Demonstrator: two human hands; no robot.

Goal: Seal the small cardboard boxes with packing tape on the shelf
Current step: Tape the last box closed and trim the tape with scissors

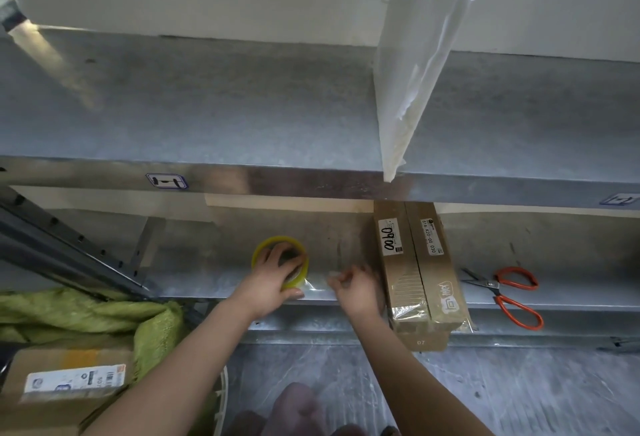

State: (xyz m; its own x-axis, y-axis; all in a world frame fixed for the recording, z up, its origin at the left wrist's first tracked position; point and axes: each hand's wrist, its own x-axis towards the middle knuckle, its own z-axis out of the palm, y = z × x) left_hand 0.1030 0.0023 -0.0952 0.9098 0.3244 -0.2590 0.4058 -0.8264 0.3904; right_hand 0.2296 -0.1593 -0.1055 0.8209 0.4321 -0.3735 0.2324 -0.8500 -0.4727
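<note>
Left hand (273, 283) clamped on the roll (265, 245) at the shelf's (207, 262) front edge, the right hand (356, 292), pinching the tape end (317, 288), should pull it taut toward the boxes (415, 262).

The upper shelf (311, 186) hides the far ends of the 2 cardboard boxes (405, 276); the right hand (356, 292) is blurred at its fingertips.
</note>
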